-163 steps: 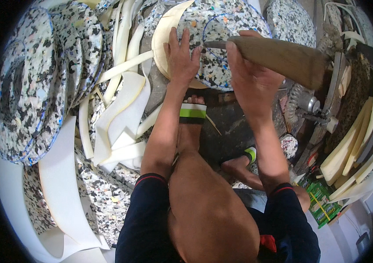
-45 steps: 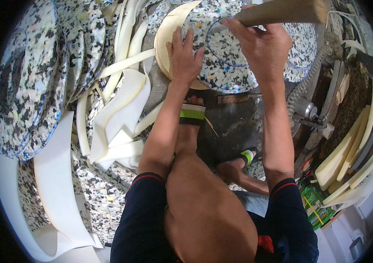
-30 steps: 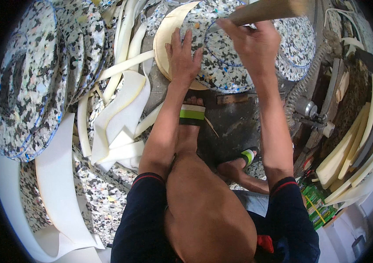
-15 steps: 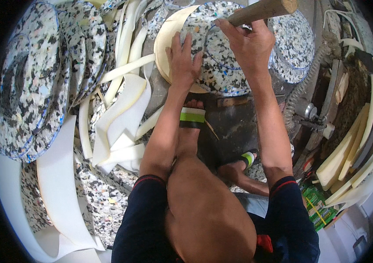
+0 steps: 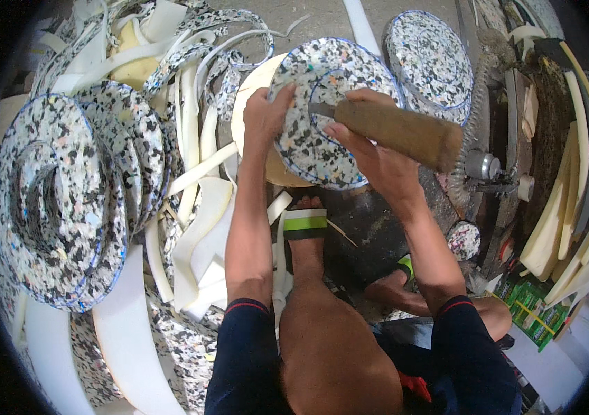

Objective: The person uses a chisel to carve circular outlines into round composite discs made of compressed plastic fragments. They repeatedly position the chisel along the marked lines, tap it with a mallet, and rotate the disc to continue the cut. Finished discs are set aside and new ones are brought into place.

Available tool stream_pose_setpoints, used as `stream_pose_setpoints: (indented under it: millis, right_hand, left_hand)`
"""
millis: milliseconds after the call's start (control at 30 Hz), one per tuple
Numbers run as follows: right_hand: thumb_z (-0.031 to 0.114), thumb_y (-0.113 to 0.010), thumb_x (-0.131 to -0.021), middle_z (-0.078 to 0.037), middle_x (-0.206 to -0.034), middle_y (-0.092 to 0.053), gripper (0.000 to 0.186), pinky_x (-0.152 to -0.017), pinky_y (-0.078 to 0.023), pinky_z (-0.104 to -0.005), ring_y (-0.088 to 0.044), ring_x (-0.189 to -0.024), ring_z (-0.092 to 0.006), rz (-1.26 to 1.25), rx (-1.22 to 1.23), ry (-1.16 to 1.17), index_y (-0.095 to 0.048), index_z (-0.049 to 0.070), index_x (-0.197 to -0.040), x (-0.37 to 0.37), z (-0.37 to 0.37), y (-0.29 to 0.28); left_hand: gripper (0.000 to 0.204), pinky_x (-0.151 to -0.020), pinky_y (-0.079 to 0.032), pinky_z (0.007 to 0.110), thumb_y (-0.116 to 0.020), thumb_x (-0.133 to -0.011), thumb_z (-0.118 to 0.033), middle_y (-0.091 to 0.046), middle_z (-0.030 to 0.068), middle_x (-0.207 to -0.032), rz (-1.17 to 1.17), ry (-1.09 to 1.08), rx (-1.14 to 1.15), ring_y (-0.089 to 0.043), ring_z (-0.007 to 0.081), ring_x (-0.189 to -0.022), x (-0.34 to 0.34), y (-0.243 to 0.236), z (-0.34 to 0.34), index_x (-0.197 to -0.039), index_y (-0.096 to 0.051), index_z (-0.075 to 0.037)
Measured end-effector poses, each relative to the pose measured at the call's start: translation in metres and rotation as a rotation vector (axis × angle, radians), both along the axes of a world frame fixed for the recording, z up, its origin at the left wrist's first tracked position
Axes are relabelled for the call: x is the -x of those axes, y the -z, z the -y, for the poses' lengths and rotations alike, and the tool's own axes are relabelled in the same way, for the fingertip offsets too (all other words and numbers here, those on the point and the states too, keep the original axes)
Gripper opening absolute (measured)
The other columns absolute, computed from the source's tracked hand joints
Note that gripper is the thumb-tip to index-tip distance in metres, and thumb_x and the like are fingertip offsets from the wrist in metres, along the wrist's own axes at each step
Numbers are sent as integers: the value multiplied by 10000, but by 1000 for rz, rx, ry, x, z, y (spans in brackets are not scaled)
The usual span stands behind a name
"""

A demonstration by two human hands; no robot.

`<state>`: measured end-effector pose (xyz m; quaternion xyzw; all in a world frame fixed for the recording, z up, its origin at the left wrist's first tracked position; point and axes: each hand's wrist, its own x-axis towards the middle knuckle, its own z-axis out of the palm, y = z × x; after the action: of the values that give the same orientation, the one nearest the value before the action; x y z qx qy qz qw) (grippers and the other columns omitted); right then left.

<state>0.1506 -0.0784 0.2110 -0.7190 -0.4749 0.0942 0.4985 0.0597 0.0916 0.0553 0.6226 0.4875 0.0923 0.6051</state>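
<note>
A round black-and-white speckled foam disc [image 5: 294,149] lies on a pale round wooden board [image 5: 247,117]. A circle is drawn or cut on the disc near its middle. My left hand [image 5: 265,121] grips the disc's left edge, thumb on top, with the other fingers largely hidden. In my right hand [image 5: 386,155] is a knife [image 5: 405,131] with a thick wooden handle. Its short metal blade points left over the disc, at the inner circle; I cannot tell how deep it sits in the foam.
Speckled foam rings [image 5: 66,207] are stacked at the left. White foam offcuts [image 5: 201,256] lie between them and my leg. Another speckled disc pile [image 5: 429,62] lies at the back right. A coiled hose [image 5: 462,152], a metal fitting [image 5: 481,166] and foam strips [image 5: 550,207] are on the right.
My left hand has gone from lying spread on the disc to gripping its left edge. The knife handle has swung from pointing up-right to pointing right and slightly down.
</note>
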Motion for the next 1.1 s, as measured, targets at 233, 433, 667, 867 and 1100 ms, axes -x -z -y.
stream_pose_setpoints:
  millis: [233,433,667,867,1100]
  right_hand:
    - [78,-860,-812,-95,-1088,-726,397,-843,-557,-317,-695,-951,-173,90,183,-186,-690,42,-1169,-7,30,-34]
    - [55,-838,-815,-105,-1094,-742,384,-828,-565,-318,-716,-921,-202,-167,503,-201,-696,62,-1171,-17,35,-13]
    - [94,-815,-850,-108,-1044,-737,373,-795,-564,-314,-692,-875,-187,-100,410,-267,-680,89,-1198,-18,33,0]
    - [42,-811,-854,-71,-1075,-742,386,-840,-557,-294,-693,-926,-129,-64,410,-273,-685,83,-1217,-15,22,-12]
    - [86,-807,-872,-63,-1100,-732,336,-875,-551,-296,-684,-986,-129,7,336,-307,-700,65,-1190,-14,17,-17]
  left_hand:
    - [366,-799,-516,333,-697,-1002,-292,-705,105,-1042,478,-490,70,-618,158,-886,34,8,84,-1142,-661,44]
    - [540,-931,-488,511,-727,-932,-371,-659,324,-1115,-119,-150,-342,-626,503,-1064,53,-8,110,-1244,-603,52]
    - [595,-1160,-308,557,-662,-975,-284,-447,293,-1489,31,-209,-818,-408,453,-1398,23,31,68,-1462,-475,3]
    - [562,-1191,-256,602,-634,-989,-265,-412,264,-1542,6,-142,-838,-392,442,-1434,11,52,77,-1499,-493,-76]
    - [560,-1188,-253,612,-632,-980,-295,-404,245,-1542,28,-158,-834,-422,425,-1410,11,55,76,-1482,-510,-78]
